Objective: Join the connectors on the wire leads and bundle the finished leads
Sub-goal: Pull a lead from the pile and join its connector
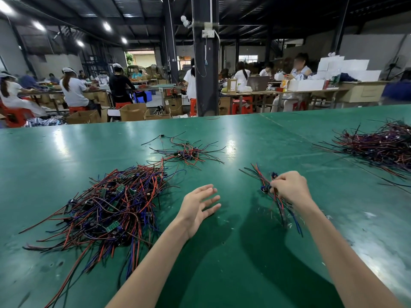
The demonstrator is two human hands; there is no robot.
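Observation:
My right hand (290,187) grips a small bundle of wire leads (264,183) of red, blue and black wire, held just above the green table (222,252); the bundle's ends trail toward me under my wrist. My left hand (200,205) hovers with its fingers spread and holds nothing, between that bundle and a big loose heap of leads (109,207) with small green circuit boards on the left. A smaller cluster of leads (185,153) lies farther back in the middle.
Another large pile of red and black leads (378,147) lies at the far right of the table. Beyond the table's far edge are a dark steel pillar (205,63), cardboard boxes, red stools and people seated at other benches.

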